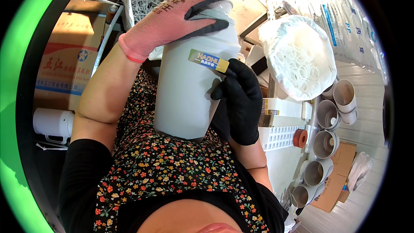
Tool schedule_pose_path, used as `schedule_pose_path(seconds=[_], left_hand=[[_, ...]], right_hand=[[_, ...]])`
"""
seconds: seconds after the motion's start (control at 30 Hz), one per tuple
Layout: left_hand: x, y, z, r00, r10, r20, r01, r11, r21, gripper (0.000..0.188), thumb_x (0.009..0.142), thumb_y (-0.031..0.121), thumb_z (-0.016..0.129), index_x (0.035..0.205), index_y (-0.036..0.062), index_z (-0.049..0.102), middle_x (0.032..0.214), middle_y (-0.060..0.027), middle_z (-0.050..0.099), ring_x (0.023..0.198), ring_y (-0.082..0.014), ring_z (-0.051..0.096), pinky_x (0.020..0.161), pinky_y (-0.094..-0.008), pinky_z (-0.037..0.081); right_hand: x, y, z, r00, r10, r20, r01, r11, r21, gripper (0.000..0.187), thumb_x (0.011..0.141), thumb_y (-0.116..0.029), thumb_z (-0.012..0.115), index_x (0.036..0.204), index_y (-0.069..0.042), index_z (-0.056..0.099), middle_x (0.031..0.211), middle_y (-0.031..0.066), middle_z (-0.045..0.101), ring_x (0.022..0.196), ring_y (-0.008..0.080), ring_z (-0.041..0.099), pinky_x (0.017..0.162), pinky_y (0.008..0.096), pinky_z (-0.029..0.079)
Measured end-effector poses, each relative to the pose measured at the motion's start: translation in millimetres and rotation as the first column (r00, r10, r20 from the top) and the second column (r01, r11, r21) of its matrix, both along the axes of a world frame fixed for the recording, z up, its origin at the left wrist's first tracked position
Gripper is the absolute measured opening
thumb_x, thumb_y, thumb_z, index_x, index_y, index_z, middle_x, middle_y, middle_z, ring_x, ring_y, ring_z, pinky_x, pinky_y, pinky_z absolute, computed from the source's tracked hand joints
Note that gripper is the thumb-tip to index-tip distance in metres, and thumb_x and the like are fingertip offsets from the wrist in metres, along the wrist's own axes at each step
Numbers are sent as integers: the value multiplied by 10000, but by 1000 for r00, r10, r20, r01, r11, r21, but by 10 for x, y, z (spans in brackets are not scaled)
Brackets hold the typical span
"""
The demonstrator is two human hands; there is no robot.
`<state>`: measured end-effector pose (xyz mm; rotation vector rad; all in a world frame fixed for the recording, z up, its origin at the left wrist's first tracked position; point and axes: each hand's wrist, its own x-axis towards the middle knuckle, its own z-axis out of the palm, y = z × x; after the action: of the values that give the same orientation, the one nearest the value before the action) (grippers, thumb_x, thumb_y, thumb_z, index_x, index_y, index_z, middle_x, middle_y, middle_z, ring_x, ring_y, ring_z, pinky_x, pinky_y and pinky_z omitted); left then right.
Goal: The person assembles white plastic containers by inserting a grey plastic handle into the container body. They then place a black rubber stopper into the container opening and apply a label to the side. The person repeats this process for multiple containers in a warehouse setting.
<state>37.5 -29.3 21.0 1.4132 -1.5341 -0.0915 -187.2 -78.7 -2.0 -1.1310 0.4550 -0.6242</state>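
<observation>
A tall grey plastic jug [185, 90] leans in front of my apron, its narrower end pointing away from me. My left hand [172, 21], in a pink glove with black fingertips, is spread over that far end and grips it. At the jug's upper right side is my right hand [241, 97] in a black glove, thumb and forefinger bent toward each other. Its forefinger meets the right end of a small gold and blue label sticker [202, 59]. The sticker lies against the jug's wall; whether it is fully stuck down, I cannot tell.
White rings fill a lined bag [299, 56] at the right. Several grey cylinders [325, 144] stand below it, near a label sheet [280, 137] and a brown tape roll [300, 138]. Far left are a printed carton [64, 56] and a white handled jug [52, 123]. Grey strips [148, 4] fill another bag.
</observation>
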Motion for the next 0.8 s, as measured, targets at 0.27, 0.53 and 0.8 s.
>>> schedule_pose_path(seconds=[0.27,0.53,0.8], left_hand=[[198,93,192,912,-382,151,359,919,162,878,603,138,739,1398,201,371,1409,-164,344,1233,-321,431,1024,-376,375],[153,134,66,938,-171,303,143,983,112,927,557,221,767,1395,214,370,1420,-229,291,1250,-385,401,1042,-388,354],[126,141,108,943,-168,286,133,981,139,900,568,226,767,1383,190,386,1410,-236,298,1268,-386,376,1046,-401,346]], right_hand=[[-41,14,-11,999,-22,-43,17,994,-111,315,900,-19,472,1211,31,486,974,125,599,674,152,577,637,299,503],[-17,6,-59,999,-38,0,38,996,-84,329,857,62,470,1185,46,485,1025,156,625,661,170,597,609,282,500],[-78,-24,-132,950,-275,146,296,943,-152,358,866,42,463,1222,5,446,1170,169,548,817,182,590,725,314,495]])
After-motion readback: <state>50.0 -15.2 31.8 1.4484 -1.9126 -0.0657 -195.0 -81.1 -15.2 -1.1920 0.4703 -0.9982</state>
